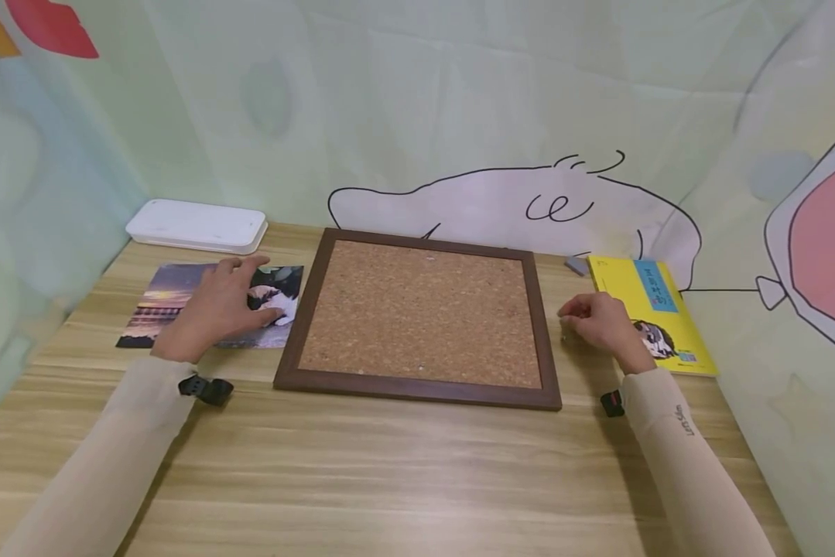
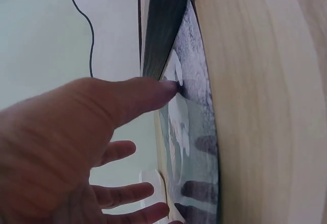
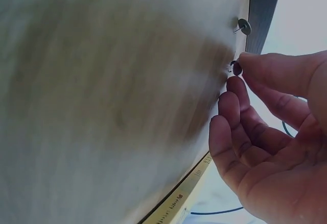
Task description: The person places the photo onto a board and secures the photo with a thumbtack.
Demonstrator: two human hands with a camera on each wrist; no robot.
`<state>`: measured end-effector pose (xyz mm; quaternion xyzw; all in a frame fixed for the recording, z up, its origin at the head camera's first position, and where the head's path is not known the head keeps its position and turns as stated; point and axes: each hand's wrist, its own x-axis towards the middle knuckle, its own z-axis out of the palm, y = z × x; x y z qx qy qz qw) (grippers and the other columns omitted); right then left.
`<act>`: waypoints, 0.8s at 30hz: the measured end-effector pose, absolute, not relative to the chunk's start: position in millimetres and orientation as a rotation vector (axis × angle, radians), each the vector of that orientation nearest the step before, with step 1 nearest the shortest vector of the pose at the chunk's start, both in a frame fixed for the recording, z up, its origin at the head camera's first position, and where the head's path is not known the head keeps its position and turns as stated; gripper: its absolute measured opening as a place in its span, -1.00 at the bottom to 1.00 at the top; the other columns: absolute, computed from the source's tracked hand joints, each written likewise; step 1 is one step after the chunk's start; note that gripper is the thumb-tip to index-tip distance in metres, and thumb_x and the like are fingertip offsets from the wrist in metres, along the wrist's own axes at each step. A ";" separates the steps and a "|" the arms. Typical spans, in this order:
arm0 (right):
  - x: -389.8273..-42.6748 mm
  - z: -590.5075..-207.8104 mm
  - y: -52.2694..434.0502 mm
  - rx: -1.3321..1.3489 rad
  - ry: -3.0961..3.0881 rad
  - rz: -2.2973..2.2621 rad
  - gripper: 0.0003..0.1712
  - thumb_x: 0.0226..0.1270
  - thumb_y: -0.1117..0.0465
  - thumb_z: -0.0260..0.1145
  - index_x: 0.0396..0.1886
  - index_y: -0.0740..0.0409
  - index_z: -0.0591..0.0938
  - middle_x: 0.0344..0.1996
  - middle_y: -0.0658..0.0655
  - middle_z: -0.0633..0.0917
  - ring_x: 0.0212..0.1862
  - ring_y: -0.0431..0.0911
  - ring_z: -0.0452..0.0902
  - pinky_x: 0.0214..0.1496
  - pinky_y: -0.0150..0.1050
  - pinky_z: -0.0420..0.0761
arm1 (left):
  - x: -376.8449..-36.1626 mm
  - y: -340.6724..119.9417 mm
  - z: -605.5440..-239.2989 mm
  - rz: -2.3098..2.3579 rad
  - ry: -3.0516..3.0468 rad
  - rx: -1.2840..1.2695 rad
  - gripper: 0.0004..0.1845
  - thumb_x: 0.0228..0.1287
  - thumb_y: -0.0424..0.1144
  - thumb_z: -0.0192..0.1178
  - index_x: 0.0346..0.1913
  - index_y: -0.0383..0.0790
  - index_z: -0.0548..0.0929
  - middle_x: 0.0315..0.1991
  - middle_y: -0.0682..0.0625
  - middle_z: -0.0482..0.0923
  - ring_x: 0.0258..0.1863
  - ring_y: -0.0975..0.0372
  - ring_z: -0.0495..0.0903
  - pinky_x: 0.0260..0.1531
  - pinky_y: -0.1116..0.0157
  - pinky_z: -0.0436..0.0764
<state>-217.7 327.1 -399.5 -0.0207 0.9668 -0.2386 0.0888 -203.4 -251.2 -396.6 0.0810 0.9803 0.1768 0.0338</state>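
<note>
A cork board (image 1: 420, 313) in a dark wooden frame (image 1: 417, 388) lies flat in the middle of the table. Left of it lie two overlapping photos, a cat picture (image 1: 281, 282) over a sunset picture (image 1: 154, 298). My left hand (image 1: 239, 298) rests on them with spread fingers, and in the left wrist view its thumb (image 2: 153, 91) presses the cat picture (image 2: 196, 112) beside the frame (image 2: 163, 25). My right hand (image 1: 572, 313) sits just right of the board. In the right wrist view it (image 3: 237, 71) pinches a thumbtack (image 3: 236, 67) against the table between thumb and forefinger.
A second thumbtack (image 3: 244, 26) lies loose by the frame (image 3: 260, 4). A yellow book (image 1: 657, 298) lies right of my right hand, with a small grey object (image 1: 576, 264) behind it. A white flat case (image 1: 194, 224) sits at the back left. Printed curtains wall in the table.
</note>
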 end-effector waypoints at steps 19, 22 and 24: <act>-216.1 -400.4 326.7 0.017 2.857 -0.738 -0.83 0.43 0.22 0.32 -0.09 0.21 0.68 -0.16 0.23 0.69 -0.13 0.07 0.49 -0.01 -0.11 0.48 | -208.4 -254.3 -401.2 0.631 2.991 0.177 0.00 0.14 0.02 0.44 0.47 -0.40 0.15 0.24 -0.63 0.26 0.23 -0.48 0.19 0.18 -0.35 0.18; -215.5 -400.3 327.7 0.028 2.872 -0.733 -0.82 0.41 0.21 0.35 -0.11 0.22 0.69 -0.20 0.23 0.69 -0.15 0.07 0.49 -0.04 -0.12 0.48 | -209.7 -256.6 -401.5 0.632 2.999 0.168 -0.01 0.13 0.02 0.45 0.45 -0.43 0.17 0.22 -0.63 0.29 0.23 -0.49 0.20 0.22 -0.33 0.12; -215.4 -400.5 328.7 0.035 2.883 -0.728 -0.82 0.40 0.20 0.36 -0.13 0.23 0.70 -0.23 0.22 0.69 -0.17 0.06 0.48 -0.07 -0.13 0.48 | -210.4 -257.9 -401.8 0.643 3.004 0.160 -0.03 0.13 0.01 0.45 0.43 -0.44 0.20 0.21 -0.64 0.28 0.23 -0.50 0.18 0.23 -0.34 0.11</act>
